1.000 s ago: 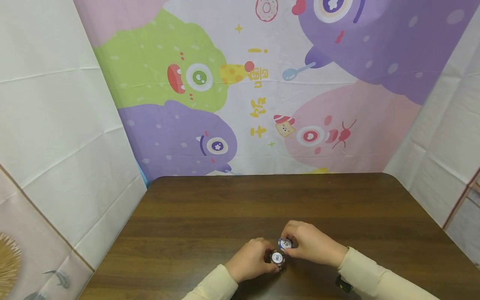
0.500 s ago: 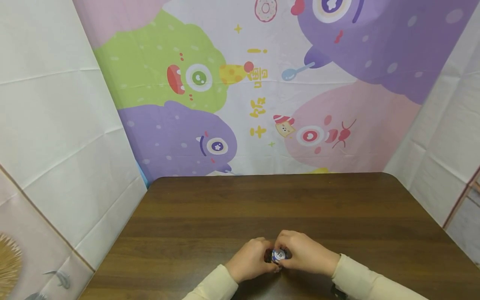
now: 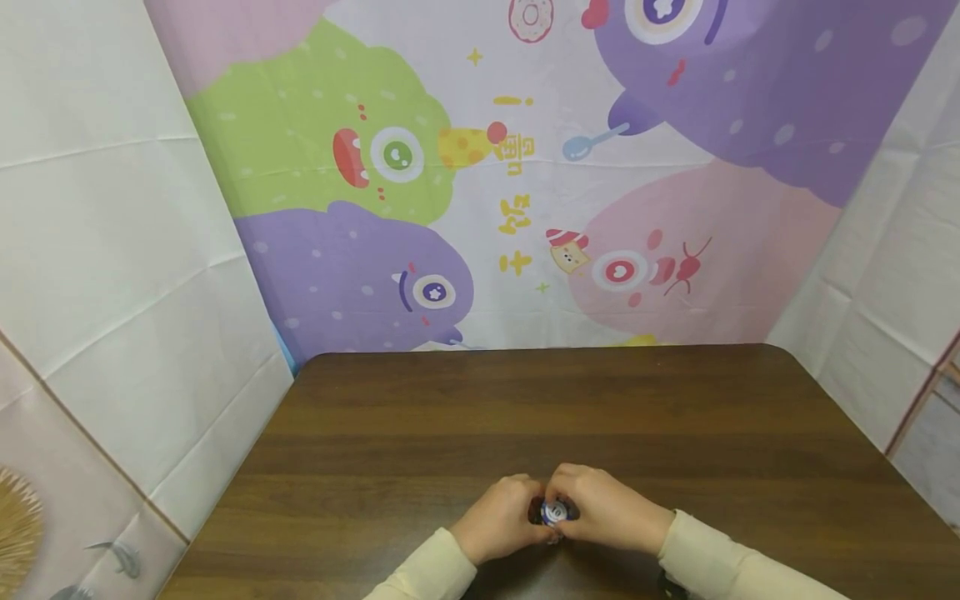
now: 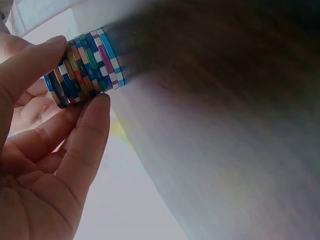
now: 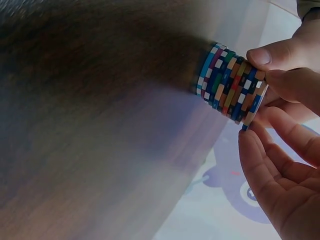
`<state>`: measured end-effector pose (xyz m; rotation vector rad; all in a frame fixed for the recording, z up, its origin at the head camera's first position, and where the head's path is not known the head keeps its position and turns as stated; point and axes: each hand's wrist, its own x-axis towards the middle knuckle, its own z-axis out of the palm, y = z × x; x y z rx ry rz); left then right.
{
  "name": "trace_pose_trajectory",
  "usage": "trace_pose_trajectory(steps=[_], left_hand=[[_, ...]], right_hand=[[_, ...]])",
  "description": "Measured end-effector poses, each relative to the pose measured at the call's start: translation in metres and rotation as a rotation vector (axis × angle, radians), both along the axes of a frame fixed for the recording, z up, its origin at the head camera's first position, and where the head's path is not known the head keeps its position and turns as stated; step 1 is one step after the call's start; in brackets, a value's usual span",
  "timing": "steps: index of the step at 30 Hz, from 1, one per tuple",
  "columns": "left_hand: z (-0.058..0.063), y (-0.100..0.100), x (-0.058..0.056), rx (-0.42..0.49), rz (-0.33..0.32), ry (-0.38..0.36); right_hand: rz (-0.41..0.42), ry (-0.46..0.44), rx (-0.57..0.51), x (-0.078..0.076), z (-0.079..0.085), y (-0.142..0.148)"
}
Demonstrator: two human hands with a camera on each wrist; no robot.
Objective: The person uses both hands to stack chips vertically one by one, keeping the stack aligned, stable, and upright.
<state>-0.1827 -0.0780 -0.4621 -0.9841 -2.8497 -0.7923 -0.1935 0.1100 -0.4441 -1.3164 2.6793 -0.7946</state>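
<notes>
A stack of poker chips in several colours stands on the table, its striped edges plain in the left wrist view, where the chip stack (image 4: 92,65) shows between thumb and fingers. My left hand (image 3: 498,521) holds the stack from the left side. From the right, my right hand (image 3: 611,510) pinches a blue-and-white poker chip (image 3: 555,512) marked 10. This chip lies at the top of the stack, right over the others; in the right wrist view, the top chip (image 5: 255,106) sits slightly out of line with the chips under it. The hands hide most of the stack in the head view.
The dark wooden table (image 3: 450,408) reaches back to a patterned cloth (image 3: 480,317) with cartoon monsters. Pale cloth panels (image 3: 135,208) hang at the left and right sides. A dark band (image 3: 672,586) shows at the right sleeve's cuff.
My right hand has brought the blue-and-white chip left and toward me, from beside the stack onto its top, covering the chip marked 100. My left hand has stayed around the stack.
</notes>
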Motion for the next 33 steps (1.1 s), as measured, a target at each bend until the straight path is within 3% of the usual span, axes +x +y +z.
trace_pose_trajectory(steps=[24, 33], left_hand=[[0.002, 0.0008, 0.0002, -0.036, 0.013, -0.008], [0.0014, -0.0038, -0.0021, -0.013, -0.011, -0.034]], right_hand=[[-0.018, -0.013, 0.012, 0.0001, -0.0018, 0.0001], [-0.038, -0.006, -0.02, -0.0026, 0.001, 0.0031]])
